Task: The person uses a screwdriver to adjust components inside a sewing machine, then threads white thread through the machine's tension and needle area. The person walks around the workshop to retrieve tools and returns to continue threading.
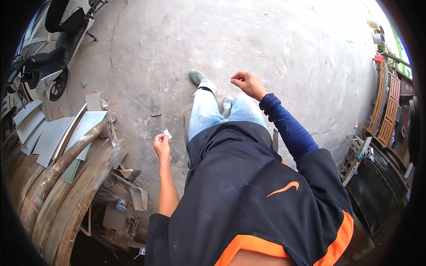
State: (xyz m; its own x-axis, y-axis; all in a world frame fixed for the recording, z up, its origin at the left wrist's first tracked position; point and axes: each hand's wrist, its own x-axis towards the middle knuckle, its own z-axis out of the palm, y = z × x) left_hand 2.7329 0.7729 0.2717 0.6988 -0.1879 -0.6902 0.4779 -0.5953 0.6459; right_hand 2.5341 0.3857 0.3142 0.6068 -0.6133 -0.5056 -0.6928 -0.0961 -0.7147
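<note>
My left hand (162, 145) is held out left of my legs, its thumb and fingers closed on a small white piece (167, 133) that looks like paper or a thin scrap. What kind it is, I cannot make out. Over my right thigh hovers my right hand (249, 84), with a dark blue sleeve behind it. Its fingers are curled and pinched together; whatever they hold, if anything, is too small to name. Both hands are apart from the floor and from the boards at the left.
Grey-white panels (52, 141) lean beside a rusty pipe (66, 162) and long wooden planks (84, 195) at the left. A scooter (51, 66) stands at the far left. Wooden frames (390, 106) and a dark metal grid (377, 181) line the right. The concrete floor (293, 53) stretches ahead.
</note>
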